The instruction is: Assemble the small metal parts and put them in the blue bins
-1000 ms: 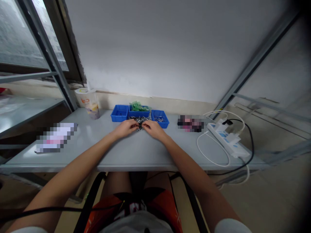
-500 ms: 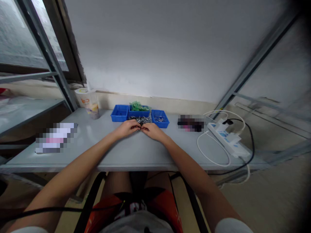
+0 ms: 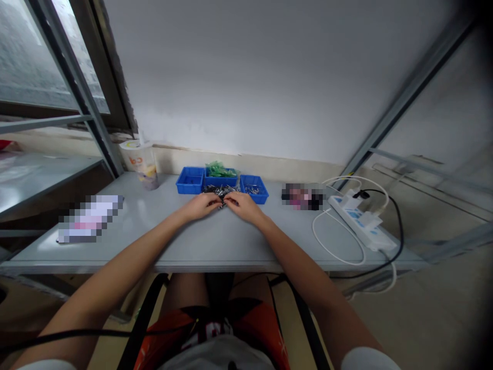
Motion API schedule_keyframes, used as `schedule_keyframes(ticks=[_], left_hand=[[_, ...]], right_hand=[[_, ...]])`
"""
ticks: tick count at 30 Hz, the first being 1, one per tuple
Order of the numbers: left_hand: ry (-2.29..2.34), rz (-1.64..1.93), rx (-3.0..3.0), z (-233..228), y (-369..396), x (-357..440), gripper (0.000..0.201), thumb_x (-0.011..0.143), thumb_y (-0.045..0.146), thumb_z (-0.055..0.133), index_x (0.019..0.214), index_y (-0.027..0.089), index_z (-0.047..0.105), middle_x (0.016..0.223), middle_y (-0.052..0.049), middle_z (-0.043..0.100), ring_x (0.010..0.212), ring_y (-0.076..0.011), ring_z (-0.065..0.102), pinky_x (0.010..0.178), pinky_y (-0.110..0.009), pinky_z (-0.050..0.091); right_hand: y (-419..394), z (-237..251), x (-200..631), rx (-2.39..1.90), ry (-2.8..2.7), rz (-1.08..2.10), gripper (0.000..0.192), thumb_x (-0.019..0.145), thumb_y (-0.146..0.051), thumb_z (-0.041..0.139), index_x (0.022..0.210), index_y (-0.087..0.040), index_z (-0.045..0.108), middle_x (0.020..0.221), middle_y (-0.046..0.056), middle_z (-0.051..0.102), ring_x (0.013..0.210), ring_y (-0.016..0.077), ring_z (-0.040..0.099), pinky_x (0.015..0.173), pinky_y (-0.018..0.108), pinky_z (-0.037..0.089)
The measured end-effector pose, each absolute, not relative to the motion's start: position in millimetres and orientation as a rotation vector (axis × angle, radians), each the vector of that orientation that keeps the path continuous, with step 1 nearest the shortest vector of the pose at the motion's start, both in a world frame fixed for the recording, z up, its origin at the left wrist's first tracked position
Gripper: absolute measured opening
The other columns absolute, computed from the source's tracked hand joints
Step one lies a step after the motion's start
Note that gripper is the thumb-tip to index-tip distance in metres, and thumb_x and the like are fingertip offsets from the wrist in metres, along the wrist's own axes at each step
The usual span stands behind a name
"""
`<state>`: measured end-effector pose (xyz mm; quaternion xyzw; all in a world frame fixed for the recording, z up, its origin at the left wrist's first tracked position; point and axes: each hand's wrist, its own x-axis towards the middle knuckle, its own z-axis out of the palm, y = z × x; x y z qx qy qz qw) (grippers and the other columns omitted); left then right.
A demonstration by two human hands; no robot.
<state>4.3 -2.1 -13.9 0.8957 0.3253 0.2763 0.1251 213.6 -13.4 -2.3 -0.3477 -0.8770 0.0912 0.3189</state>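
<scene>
My forearms reach out over a grey table (image 3: 215, 246). My left hand (image 3: 200, 205) and right hand (image 3: 243, 205) rest close together, fingertips pinched at the near edge of a heap of small metal pins (image 3: 221, 191); what each grips is too small to tell. Just beyond stand three blue trays (image 3: 190, 181).
</scene>
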Motion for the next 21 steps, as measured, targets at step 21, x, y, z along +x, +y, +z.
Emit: schedule_keyframes(ticks=[21], left_hand=[[0.822,0.994,2.669,-13.4,-1.9,3.6,0.027,0.094,0.036,0.047,0.097,0.018,0.067,0.087,-0.005,0.063,0.082,-0.0166,0.059,0.074,-0.027,0.046]], right_hand=[[-16.4,-0.1,211.5,-0.985,-2.434,0.340,0.011,0.086,-0.014,0.052,0.083,-0.014,0.063,0.074,0.000,0.059,0.067,0.0099,0.048,0.064,0.021,0.031]])
